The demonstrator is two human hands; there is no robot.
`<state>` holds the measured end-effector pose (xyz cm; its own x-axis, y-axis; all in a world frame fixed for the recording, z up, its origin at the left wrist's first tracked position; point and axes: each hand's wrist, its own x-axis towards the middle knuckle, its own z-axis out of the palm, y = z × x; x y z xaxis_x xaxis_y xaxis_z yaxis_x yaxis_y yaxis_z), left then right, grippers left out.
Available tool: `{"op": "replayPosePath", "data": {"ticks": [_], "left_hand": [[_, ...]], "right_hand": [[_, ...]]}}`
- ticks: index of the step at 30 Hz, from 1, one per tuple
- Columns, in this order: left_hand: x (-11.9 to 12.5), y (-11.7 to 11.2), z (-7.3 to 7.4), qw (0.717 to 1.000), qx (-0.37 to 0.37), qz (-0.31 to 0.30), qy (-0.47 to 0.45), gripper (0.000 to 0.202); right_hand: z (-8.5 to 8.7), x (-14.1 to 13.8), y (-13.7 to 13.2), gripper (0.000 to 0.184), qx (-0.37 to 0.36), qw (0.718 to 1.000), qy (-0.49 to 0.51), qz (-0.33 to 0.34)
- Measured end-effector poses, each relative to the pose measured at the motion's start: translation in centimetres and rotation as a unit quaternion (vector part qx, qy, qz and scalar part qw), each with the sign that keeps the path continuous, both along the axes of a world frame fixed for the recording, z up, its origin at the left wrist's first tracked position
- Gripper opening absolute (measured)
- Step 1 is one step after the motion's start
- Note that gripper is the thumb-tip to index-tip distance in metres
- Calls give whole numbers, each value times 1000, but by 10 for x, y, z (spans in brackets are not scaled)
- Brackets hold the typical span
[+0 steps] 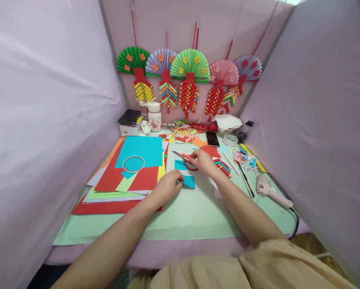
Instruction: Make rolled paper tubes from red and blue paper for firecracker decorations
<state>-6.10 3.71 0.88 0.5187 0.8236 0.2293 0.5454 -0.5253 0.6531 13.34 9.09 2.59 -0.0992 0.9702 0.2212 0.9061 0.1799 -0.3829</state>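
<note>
My left hand [168, 187] is closed on the left end of a small blue paper piece [189, 182] just above the table. In my right hand [204, 162] is a pair of scissors [191, 166] with red handles, the blades pointing left. Below the scissors lies another blue paper piece [180, 163], partly covered by them. Several red and blue paper rolls [223, 168] lie to the right, partly behind my right wrist.
Stacked coloured paper [140, 148] with a ring [133, 164] on it lies left. A glue gun [273, 192] with a cord lies right, near a white stick [231, 163] and a dark brush-like tool [246, 180]. Behind are paper scraps [183, 130], a phone [212, 139] and a jar [154, 117]. Paper fans [190, 64] hang at the back.
</note>
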Motion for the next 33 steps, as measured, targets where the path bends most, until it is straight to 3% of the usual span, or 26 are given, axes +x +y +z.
{"op": "replayPosePath", "data": {"ticks": [4, 7, 17, 24, 33], "left_hand": [[-1, -1, 1, 992, 52, -50, 102, 19], [-2, 1, 3, 988, 71, -61, 121, 17], [-1, -3, 0, 989, 83, -36, 120, 15], [0, -3, 7, 985, 86, -75, 126, 34], [3, -3, 10, 981, 94, -93, 143, 15]], "right_hand": [[-17, 11, -50, 11, 10, 998, 43, 55], [-31, 11, -67, 3, 26, 996, 51, 62], [-27, 8, -71, 6, 22, 993, 64, 97], [-28, 9, -75, 9, 12, 986, 98, 135], [-31, 11, -74, 10, 5, 982, 117, 149]]}}
